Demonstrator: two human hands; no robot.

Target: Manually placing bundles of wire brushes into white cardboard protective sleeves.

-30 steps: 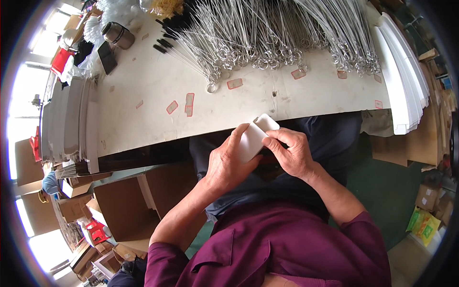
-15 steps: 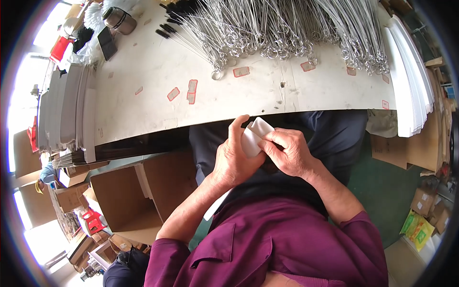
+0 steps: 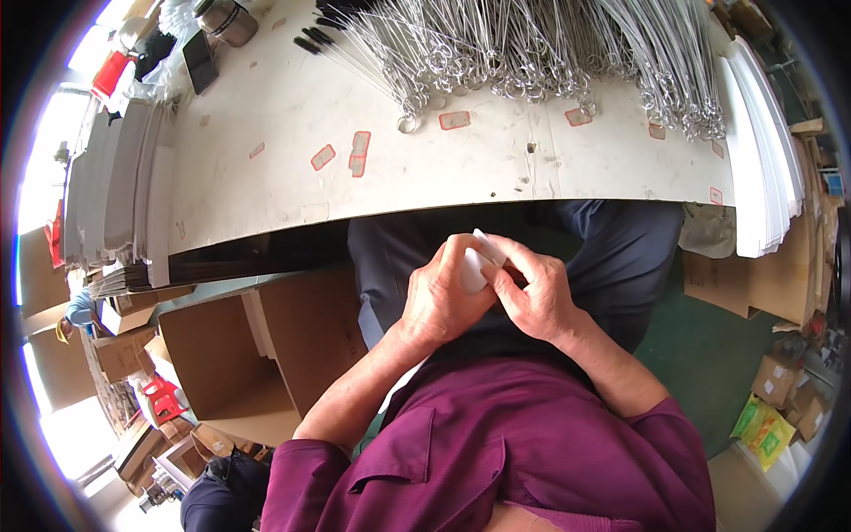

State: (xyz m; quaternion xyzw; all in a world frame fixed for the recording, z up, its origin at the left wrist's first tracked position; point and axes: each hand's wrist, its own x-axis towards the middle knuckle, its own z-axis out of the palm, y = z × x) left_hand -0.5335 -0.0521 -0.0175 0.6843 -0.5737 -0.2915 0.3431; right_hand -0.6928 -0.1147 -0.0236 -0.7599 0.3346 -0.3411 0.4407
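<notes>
Over my lap, just off the table's near edge, both hands hold the end of a narrow white paper box [image 3: 477,269]. My left hand [image 3: 441,293] wraps round it from the left, with the index finger curled over its top. From the other side my right hand [image 3: 535,288] pinches the flap at its end between thumb and fingers. The fingers hide much of that end. A white strip shows beneath my left forearm, apparently the box's other part.
Wire-handled brushes [image 3: 532,53] with ring ends lie piled across the table [image 3: 266,191]. White card stacks stand at its left [image 3: 124,191] and right [image 3: 753,151]. A metal cup [image 3: 226,22] and dark phone [image 3: 200,64] are far left. A large open carton [image 3: 222,355] stands lower left.
My left index finger, raised before, has bent down over the box end. Both hands have come closer together, covering more of the white box, and the flap is pressed lower.
</notes>
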